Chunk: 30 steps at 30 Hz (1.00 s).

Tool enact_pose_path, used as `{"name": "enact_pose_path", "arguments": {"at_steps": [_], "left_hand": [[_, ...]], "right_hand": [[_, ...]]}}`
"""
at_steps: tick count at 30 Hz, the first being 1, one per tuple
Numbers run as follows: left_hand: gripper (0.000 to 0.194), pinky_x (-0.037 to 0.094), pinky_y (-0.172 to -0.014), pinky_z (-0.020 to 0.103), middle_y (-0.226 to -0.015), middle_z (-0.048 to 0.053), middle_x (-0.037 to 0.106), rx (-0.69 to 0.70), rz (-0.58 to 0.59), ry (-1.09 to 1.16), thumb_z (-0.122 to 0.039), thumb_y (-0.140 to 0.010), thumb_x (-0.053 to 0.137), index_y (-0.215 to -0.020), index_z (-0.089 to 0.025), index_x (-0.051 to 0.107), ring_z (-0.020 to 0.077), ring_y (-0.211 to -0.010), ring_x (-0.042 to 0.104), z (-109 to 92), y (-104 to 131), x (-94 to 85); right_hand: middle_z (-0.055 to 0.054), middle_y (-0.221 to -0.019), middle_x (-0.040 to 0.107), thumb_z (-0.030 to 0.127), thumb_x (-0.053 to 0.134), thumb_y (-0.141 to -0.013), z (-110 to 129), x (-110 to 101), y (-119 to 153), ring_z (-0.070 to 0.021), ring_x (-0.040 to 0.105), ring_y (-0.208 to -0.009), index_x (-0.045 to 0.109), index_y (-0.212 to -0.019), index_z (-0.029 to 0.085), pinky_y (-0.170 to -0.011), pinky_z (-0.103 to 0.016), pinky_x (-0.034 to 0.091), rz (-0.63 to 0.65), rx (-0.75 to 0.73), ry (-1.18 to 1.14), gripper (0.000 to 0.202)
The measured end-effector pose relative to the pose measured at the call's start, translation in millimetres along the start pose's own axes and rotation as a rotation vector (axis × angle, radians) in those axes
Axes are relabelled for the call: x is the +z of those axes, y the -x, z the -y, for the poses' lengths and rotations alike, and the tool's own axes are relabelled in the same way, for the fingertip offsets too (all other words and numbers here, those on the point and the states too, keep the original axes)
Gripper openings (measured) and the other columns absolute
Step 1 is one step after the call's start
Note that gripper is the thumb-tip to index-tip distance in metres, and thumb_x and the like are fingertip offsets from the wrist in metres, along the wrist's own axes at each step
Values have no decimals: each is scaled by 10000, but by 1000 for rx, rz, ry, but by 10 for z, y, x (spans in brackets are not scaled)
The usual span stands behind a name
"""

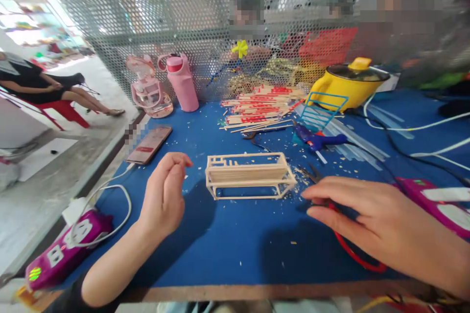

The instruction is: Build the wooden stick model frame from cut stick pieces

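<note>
A small rectangular frame of pale wooden sticks (251, 176) stands on the blue tabletop between my hands, touched by neither. My left hand (165, 193) is raised to its left, fingers curled together, with nothing visible in them. To the right, my right hand (352, 210) hovers over pliers with red handles (358, 257), its thumb and forefinger apart. The pliers' metal jaws point toward the frame, and the hand hides their middle. Small wood scraps lie around the frame's right end.
Behind the frame are a pile of sticks (257, 107), a blue glue gun (317, 139) and a yellow pot (345, 85). A phone (150, 144), pink bottle (182, 83) and purple power strip (69, 249) are at left. Mesh (147, 19) rises behind; a person sits far left.
</note>
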<state>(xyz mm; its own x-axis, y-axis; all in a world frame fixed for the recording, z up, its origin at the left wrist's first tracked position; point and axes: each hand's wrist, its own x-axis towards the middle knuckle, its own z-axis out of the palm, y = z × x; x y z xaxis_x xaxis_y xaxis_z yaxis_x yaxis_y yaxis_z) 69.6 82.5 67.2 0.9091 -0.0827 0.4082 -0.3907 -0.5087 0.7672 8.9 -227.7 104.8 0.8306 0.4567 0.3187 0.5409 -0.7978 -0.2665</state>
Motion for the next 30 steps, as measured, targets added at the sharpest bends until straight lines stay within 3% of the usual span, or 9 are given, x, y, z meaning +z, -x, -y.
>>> {"name": "enact_pose_path", "arguments": {"at_steps": [4, 8, 11, 15, 21, 25, 27, 28, 30], "left_hand": [[172, 449, -584, 221, -731, 11, 587, 309, 11, -154, -160, -902, 437, -949, -189, 600, 108, -610, 527, -218, 3, 6], [639, 480, -650, 202, -806, -3, 658, 625, 360, -47, -98, -860, 517, -1429, -240, 261, 113, -691, 613, -437, 113, 58], [740, 475, -590, 239, -798, 14, 671, 695, 586, 37, -176, -877, 517, -1477, -230, 86, 140, -631, 607, -505, 196, 82], [432, 457, -569, 271, -747, 23, 678, 583, 739, 23, -220, -912, 441, -1332, -320, 450, 169, -607, 604, -532, 220, 78], [501, 452, -674, 329, -819, 56, 710, 373, 906, 33, -238, -858, 549, -1332, -385, 482, 233, -710, 627, -550, 120, 79], [713, 453, -868, 345, -1012, 67, 698, 150, 583, 235, -348, -639, 784, -1303, -300, 530, 265, -907, 628, -425, -203, 99], [590, 390, -973, 354, -1155, 85, 652, -16, 328, 299, -380, -777, 649, -1326, -237, 488, 254, -1080, 572, -294, -427, 144], [491, 375, -988, 356, -1142, 85, 659, -114, 282, 318, -400, -843, 550, -1296, -212, 508, 243, -1118, 555, -224, -530, 179], [448, 424, -920, 364, -986, 96, 710, -331, 422, 407, -415, -877, 464, -1233, -154, 539, 243, -1029, 609, -101, -679, 260]], "right_hand": [[-9, -833, 685, 229, 559, -875, 167, -7, -321, -130, 641, -763, 642, -898, 213, -703, -226, 480, -87, -64, -91, 88], [38, -756, 671, 276, 616, -845, 470, 13, -365, -79, 613, -644, 631, -908, 229, -599, -157, 468, 52, -9, -449, 80], [66, -631, 631, 273, 613, -847, 574, 72, -346, -59, 564, -546, 617, -766, 217, -515, -144, 428, 176, 78, -620, 99], [73, -647, 642, 231, 608, -840, 541, 126, -384, -60, 562, -552, 632, -770, 227, -512, -157, 406, 221, 102, -665, 74], [73, -659, 670, 161, 596, -839, 493, 2, -510, -73, 613, -599, 637, -696, 226, -567, -171, 440, 316, -16, -570, 162], [79, -695, 676, 149, 626, -812, 339, -34, -660, -78, 613, -617, 670, -731, 244, -583, -184, 435, 269, 1, -427, 133], [57, -705, 665, 180, 631, -806, 249, 5, -761, -88, 596, -615, 673, -735, 231, -565, -197, 417, 132, 65, -348, 97], [47, -706, 658, 188, 628, -804, 210, 39, -815, -93, 587, -617, 672, -726, 224, -564, -202, 409, 85, 90, -319, 96], [39, -709, 648, 176, 631, -786, 154, 129, -921, -97, 576, -633, 672, -708, 217, -580, -205, 399, 38, 119, -277, 97]]}}
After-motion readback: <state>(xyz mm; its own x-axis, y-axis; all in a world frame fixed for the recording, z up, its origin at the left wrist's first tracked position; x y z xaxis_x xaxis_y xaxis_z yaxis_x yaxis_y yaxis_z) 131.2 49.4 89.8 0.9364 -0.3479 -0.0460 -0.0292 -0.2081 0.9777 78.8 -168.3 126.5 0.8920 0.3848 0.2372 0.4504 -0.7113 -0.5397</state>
